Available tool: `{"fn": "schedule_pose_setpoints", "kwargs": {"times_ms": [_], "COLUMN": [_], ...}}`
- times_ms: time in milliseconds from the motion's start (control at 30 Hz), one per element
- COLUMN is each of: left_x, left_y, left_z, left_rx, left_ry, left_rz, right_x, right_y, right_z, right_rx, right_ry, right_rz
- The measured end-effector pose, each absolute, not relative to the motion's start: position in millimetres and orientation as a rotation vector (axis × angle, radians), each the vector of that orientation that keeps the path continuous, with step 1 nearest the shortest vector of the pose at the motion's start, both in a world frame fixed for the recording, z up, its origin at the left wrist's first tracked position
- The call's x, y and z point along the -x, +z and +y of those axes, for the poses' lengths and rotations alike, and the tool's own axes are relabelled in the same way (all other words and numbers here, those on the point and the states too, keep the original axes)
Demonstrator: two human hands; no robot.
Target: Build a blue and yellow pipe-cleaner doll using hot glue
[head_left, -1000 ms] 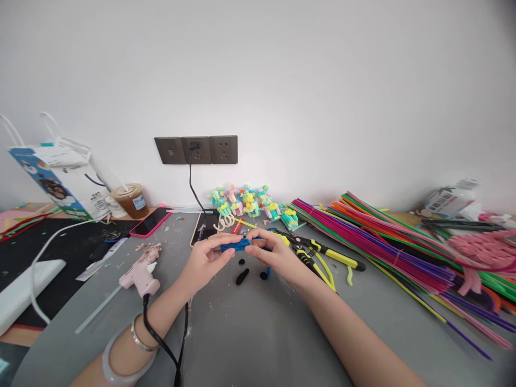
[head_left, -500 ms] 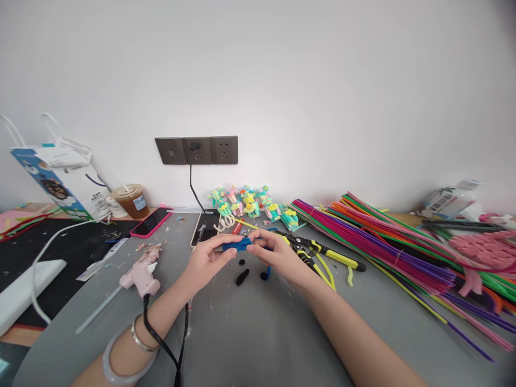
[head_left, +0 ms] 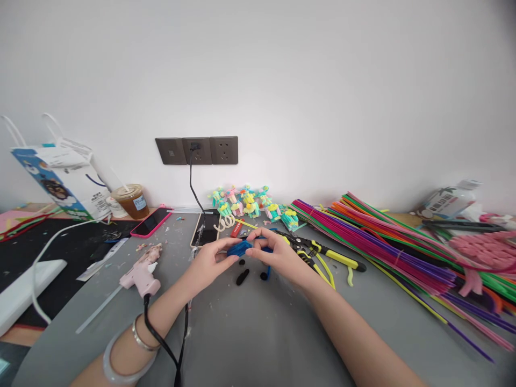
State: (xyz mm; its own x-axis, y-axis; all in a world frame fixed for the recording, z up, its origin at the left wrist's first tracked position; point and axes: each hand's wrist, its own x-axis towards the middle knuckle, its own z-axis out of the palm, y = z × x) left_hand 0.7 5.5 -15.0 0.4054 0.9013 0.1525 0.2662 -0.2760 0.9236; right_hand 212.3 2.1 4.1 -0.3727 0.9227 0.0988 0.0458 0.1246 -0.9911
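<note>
Between my two hands, above the grey table, is a small blue bundle of bent pipe cleaner (head_left: 239, 248). My left hand (head_left: 210, 263) pinches its left end between thumb and fingers. At its right end, my right hand (head_left: 271, 251) grips it with thumb and forefinger. The fingers hide part of the bundle. Beneath the hands lie a black fuzzy piece (head_left: 242, 277) and a smaller black bit (head_left: 242, 262). A blue pipe cleaner with a black coiled end (head_left: 264, 276) lies just below my right hand.
Yellow-handled pliers (head_left: 338, 258) and bundled coloured pipe cleaners (head_left: 387, 247) lie to the right. On the left are a pink glue gun (head_left: 141, 274) with its black cord, a phone (head_left: 151, 222) and a drink cup (head_left: 134, 201). Small pastel figures (head_left: 250, 204) stand by the wall.
The left hand has turned slightly and shifted a little right and down, tilting the blue bundle. My right hand stays almost in place.
</note>
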Motion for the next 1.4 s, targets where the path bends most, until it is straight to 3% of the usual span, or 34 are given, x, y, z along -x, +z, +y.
{"fn": "schedule_pose_setpoints", "kwargs": {"times_ms": [400,867,1400], "left_x": [-2,-2,-2], "left_y": [-9,-5,-1], "left_z": [2,2,3], "left_rx": [-1.747,-1.773,-1.877], "left_ry": [0.987,0.935,0.909], "left_rz": [0.991,0.933,1.100], "right_x": [-248,-243,-237], "right_y": [-17,-13,-16], "right_z": [30,21,20], "right_rx": [1.065,1.220,1.320], "right_ry": [0.891,1.136,0.750], "right_rz": [-1.421,-1.589,-1.770]}}
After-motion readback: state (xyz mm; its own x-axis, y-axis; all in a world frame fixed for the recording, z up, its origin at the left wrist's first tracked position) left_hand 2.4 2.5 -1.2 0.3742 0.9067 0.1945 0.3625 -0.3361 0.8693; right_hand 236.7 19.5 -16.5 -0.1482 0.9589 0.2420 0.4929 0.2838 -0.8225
